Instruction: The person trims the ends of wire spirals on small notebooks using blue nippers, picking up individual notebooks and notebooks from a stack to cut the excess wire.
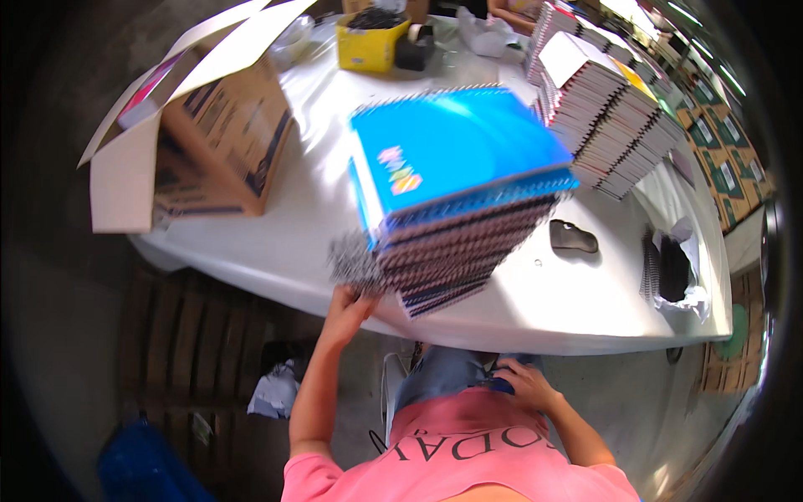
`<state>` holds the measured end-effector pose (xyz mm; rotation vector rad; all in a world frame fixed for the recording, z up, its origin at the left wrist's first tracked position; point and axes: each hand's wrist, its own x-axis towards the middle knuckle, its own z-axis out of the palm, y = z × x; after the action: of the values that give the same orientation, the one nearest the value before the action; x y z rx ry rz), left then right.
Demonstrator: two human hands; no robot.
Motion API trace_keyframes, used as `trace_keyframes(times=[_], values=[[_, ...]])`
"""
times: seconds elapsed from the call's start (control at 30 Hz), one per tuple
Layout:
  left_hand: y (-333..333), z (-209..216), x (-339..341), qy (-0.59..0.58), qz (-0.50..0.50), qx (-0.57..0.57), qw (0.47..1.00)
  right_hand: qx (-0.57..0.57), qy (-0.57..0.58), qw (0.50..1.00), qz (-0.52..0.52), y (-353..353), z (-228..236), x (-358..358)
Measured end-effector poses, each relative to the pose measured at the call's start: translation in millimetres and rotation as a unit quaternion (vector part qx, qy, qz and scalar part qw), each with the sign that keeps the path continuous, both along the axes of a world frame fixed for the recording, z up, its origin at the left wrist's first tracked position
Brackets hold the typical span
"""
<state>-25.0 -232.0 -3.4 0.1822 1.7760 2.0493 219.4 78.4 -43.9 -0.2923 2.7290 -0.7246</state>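
White-covered worktable [276, 243] holds the tall stack of blue-covered spiral notebooks [456, 197] near its front edge, my left hand [347, 305] gripping its bottom corner mid-lift, right hand [523, 381] resting loosely open on my lap, so I'd bring it up for support next.

Tall stack of spiral-bound notebooks with a blue top cover [456, 197]: motion-blurred, so we cannot read its cover art or count the books. Left hand [347, 308] reaches under its near corner, fingertips hidden (grip unclear to us). Yellow plastic tub [365, 42]: dark contents too small to identify. Open brown cardboard box [219, 138]: interior hidden from us.
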Motion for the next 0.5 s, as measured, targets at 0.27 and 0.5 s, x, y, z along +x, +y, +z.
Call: trace_keyframes(times=[0.27, 0.5], values=[[-39, -6, -17, -0.060, -0.013, -0.381, 0.923, 0.031, 0.013, 0.983, -0.181, 13, -73, -63], [-18, 16, -28, -0.146, 0.021, -0.378, 0.914, -0.037, 0.059, 0.967, -0.245, 22, -11, -100]])
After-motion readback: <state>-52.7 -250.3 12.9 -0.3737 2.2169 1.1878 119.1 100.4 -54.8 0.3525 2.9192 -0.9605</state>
